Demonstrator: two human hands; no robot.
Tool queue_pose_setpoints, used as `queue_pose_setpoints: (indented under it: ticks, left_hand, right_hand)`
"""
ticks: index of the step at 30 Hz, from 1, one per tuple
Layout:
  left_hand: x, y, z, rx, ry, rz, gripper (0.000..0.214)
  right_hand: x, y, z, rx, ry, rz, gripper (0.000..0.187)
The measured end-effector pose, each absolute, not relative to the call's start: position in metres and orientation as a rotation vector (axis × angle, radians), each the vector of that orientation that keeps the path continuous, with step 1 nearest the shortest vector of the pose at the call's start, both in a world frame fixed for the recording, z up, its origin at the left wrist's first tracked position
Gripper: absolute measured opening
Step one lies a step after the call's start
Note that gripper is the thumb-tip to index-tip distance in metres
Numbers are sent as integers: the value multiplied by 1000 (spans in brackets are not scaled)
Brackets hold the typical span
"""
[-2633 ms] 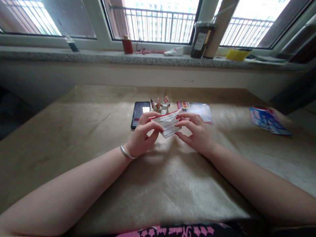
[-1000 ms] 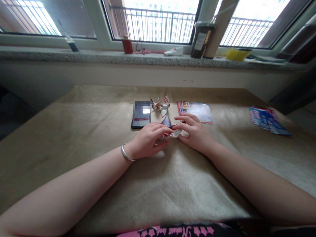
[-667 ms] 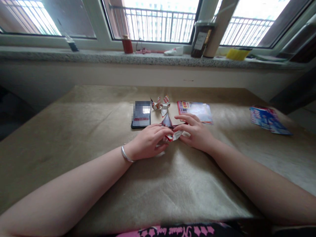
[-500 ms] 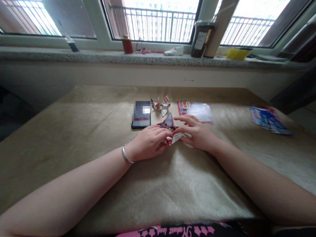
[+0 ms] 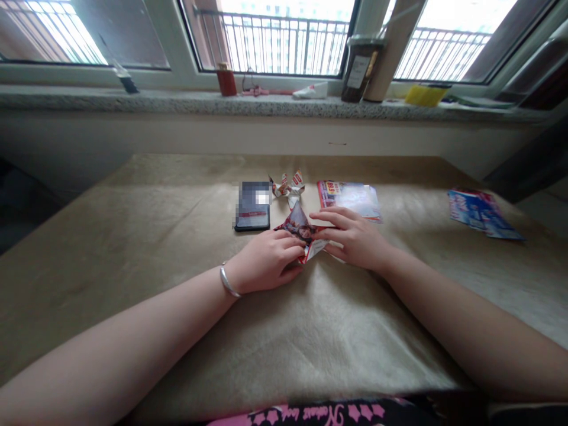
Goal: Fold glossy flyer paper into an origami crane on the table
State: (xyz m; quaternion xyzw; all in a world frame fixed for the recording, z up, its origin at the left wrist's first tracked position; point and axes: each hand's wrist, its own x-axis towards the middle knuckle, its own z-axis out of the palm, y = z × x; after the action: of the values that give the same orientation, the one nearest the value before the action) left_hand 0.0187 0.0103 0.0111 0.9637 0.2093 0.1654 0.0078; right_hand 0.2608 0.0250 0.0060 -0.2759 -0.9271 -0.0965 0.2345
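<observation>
A small folded piece of printed paper, red and white with a raised pointed flap, lies on the tan table cover in the middle. My left hand, with a silver bangle on its wrist, pinches the paper's left side with curled fingers. My right hand pinches its right side, its other fingers lying low over the table. A finished folded paper figure sits just behind them.
A dark phone lies left of the figure. A stack of printed leaflets is behind my right hand, and another leaflet lies far right. The stone window sill holds a red cup, a dark jar and a yellow object.
The flat paper held up in both hands has come down onto the table and been folded smaller. A pointed flap now stands up between my fingers.
</observation>
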Motion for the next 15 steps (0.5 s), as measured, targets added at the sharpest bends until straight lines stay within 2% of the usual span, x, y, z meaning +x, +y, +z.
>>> queue_pose_setpoints:
  ticks: [8, 15]
  left_hand:
    - [19, 11, 10, 2974, 678, 554, 27]
    - [19, 10, 11, 2953, 714, 484, 29]
  right_hand:
    - [259, 22, 4, -803, -2494, -245, 31]
    - [248, 17, 3, -901, -2330, 28, 31]
